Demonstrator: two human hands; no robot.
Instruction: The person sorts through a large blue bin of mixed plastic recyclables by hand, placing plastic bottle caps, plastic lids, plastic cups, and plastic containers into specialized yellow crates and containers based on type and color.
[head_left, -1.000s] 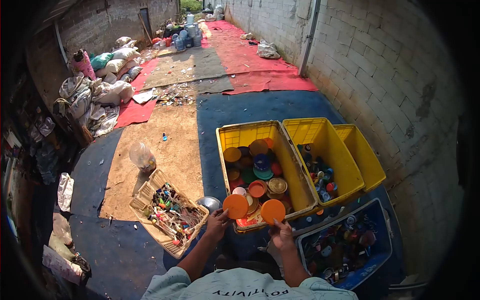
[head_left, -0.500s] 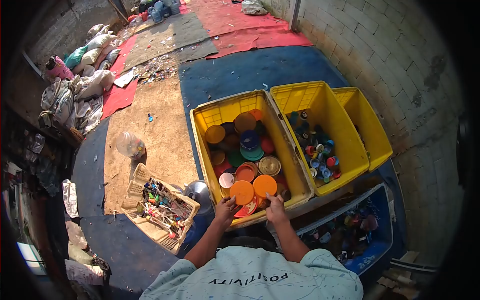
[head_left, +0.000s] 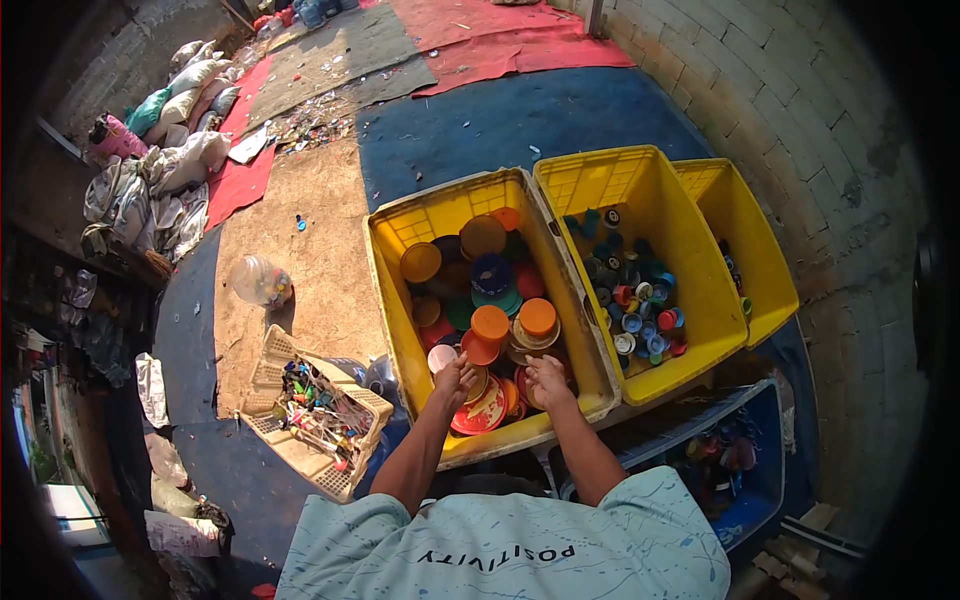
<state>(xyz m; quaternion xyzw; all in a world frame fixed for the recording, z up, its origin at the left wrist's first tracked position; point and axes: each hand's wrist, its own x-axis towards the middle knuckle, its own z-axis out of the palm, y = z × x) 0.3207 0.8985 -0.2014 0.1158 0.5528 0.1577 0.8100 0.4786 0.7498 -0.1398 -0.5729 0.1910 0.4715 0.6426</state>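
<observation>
Two orange lids, a left one (head_left: 490,322) and a right one (head_left: 537,318), are among the other lids in the large yellow bin (head_left: 597,345), just beyond my fingertips. My left hand (head_left: 457,380) is over the near part of this bin, fingers stretched forward beside a pale pink lid (head_left: 441,358). To its right, my right hand (head_left: 547,381) is held out with its fingers apart and nothing in them. Between and below the hands lies a red patterned lid (head_left: 482,412). Farther in are a dark blue lid (head_left: 493,274) and a yellow-orange lid (head_left: 421,262).
Two more yellow bins stand to the right; the middle one (head_left: 700,345) holds small bottle caps. A blue tub (head_left: 765,490) is at lower right. A cream basket (head_left: 262,400) of small plastic pieces and a clear jar (head_left: 258,282) sit left. Sacks (head_left: 195,75) line the far left.
Both orange lids have left my hands and moved forward into the bin. My hands have drawn slightly back from them, and the view has shifted a little.
</observation>
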